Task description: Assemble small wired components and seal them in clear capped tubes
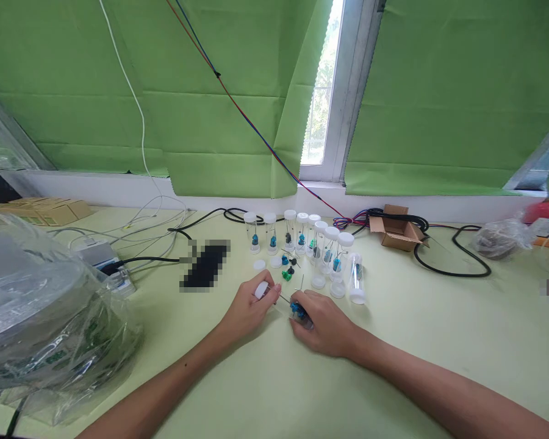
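Observation:
My left hand (249,308) is closed around a white cap (261,291). A thin metal rod (284,299) runs from near that cap toward my right hand (327,323). My right hand is wrapped round a clear tube (307,323), partly hidden by the fingers, with a blue piece (297,309) showing at its near-left end. Just beyond the hands lie small green pieces (287,275) and dark pieces (293,261). Several clear tubes with white caps stand behind them, most with a blue piece inside, such as this tube (337,262). One capped tube (357,280) stands at the right.
Loose white caps (259,265) lie near the tubes. An open cardboard box (396,231) sits at the back right beside black cables (452,274). A large plastic-wrapped object (50,329) takes up the left. A white power strip (114,274) lies behind it.

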`<state>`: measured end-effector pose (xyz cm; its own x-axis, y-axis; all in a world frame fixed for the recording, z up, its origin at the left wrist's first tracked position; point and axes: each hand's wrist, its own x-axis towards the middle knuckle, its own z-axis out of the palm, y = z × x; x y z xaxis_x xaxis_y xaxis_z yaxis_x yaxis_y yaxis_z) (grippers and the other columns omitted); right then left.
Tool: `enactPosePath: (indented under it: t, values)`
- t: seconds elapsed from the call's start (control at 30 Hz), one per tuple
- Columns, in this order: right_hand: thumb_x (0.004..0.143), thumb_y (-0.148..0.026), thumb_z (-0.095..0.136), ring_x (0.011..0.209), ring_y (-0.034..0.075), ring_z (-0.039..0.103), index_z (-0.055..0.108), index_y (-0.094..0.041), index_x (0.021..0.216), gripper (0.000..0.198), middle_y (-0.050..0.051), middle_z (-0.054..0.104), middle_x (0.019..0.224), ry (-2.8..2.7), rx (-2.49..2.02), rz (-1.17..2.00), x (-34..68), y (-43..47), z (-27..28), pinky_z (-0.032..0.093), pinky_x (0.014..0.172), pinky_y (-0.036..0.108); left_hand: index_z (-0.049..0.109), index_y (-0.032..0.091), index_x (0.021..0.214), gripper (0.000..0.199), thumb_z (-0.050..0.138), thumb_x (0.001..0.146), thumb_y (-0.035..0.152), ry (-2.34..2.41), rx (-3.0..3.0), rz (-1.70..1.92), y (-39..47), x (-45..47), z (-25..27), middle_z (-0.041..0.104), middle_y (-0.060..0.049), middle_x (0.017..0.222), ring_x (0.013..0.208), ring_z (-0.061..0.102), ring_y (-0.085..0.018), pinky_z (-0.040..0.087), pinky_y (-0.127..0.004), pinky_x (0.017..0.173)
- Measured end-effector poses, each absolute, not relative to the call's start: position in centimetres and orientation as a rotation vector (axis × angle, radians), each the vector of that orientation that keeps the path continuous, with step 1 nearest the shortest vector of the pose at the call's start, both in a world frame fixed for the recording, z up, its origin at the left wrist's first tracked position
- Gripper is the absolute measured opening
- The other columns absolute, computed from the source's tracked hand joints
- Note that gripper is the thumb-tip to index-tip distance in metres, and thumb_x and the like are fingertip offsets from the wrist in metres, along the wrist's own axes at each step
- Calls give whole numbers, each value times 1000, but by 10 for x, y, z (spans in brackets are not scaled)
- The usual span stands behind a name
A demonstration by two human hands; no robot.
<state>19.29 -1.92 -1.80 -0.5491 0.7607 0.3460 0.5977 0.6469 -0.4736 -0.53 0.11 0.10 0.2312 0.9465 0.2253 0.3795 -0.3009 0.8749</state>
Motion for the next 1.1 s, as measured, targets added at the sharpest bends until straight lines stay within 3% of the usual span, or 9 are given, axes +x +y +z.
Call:
enactPosePath:
  t: [0.9, 1.1]
  values:
    - [83, -20, 53, 71, 17, 48, 44, -21, 89, 12, 1, 53, 78, -2347, -1044, 387, 192, -18, -19, 30, 60, 27, 47, 20, 76, 26, 51, 90, 41, 1291, 1910, 1011, 3, -8, -1, 43, 6, 59, 54, 37, -10, 31, -21, 51]
    - [86, -23, 54, 71, 16, 48, 42, -21, 89, 13, 1, 54, 79, -2348, -1026, 411, 192, -19, -18, 31, 61, 27, 54, 20, 92, 21, 58, 87, 40, 1253, 1933, 1040, 1, -10, 0, 47, 5, 67, 59, 42, -11, 33, -21, 52]
